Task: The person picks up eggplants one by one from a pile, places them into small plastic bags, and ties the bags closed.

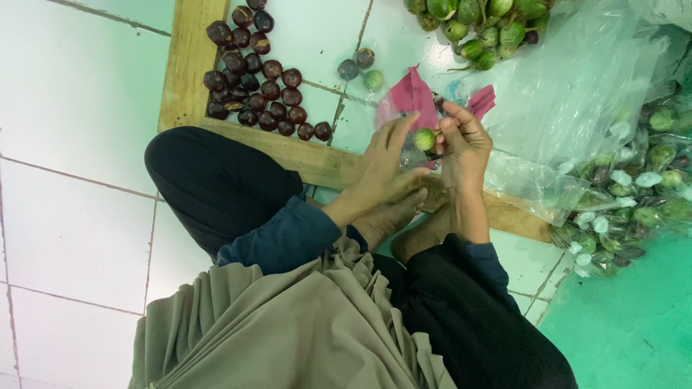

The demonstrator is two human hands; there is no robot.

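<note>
I sit cross-legged on a white tiled floor. My right hand [465, 144] pinches a small round green eggplant [424, 138] between its fingertips. My left hand [386, 169] is beside it, fingers spread, holding a small clear plastic bag [412, 157] just under the eggplant. A crumpled pink plastic bag [412, 94] lies right behind both hands.
A pile of several dark purple round eggplants [256, 79] lies on the floor by a wooden frame [189, 65]. Three loose ones [360, 66] sit nearby. Green eggplants [479, 25] are heaped at top, bagged ones [627, 202] at right, with a large clear plastic sheet [569, 94].
</note>
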